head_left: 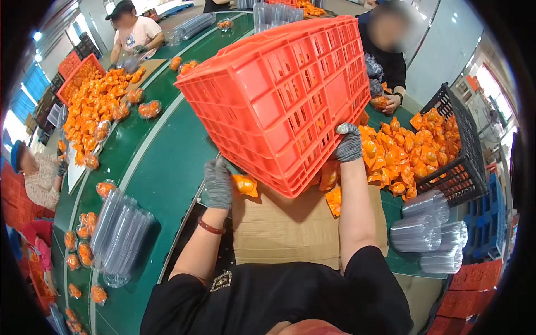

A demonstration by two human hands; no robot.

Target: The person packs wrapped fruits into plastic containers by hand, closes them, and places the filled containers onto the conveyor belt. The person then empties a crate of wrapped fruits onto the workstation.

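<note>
A red plastic crate [262, 106] with slatted sides is tilted in front of me, orange pieces showing through its gaps. My right hand [349, 144], in a grey glove, grips its lower right side. My left hand [216, 185], also gloved, is beside the crate's lower left edge, fingers extended and apparently not holding it. An orange-wrapped fruit [245, 185] lies just right of that hand. Below the crate is a flat cardboard sheet [285, 231], with another orange packet [333, 201] near my right forearm. A pile of orange-wrapped fruit [385, 153] spreads to the right.
A black crate [466, 162] tips toward the pile. Stacked clear plastic containers stand at right [416, 231] and lie at left [123, 234]. Filled clear packs [85, 254] line the green conveyor [159, 162]. Co-workers sit at far left, back left and across at right [391, 61].
</note>
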